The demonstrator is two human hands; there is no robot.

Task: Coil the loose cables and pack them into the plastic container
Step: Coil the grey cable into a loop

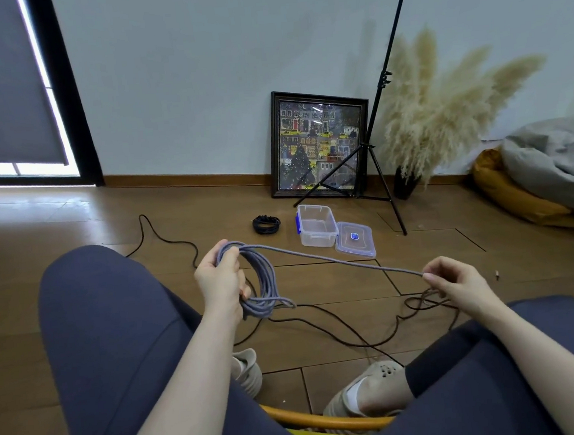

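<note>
My left hand (222,280) grips a coil of grey-purple cable (265,281) with several loops hanging from it, above my knees. From the coil a straight strand runs right to my right hand (455,281), which pinches it between thumb and fingers. A loose black cable (324,320) trails across the wooden floor below my hands, and a brown one (423,302) lies tangled under my right hand. A small coiled black cable (266,224) lies on the floor beside the clear plastic container (318,240) with blue clips. The container stands open, its lid (355,241) flat on the floor next to it.
A framed picture (319,142) leans on the wall behind the container. A black tripod stand (374,172) spreads its legs beside it. Pampas grass in a dark vase (404,182) and a beanbag (534,191) sit at the right. My knees and shoes fill the foreground.
</note>
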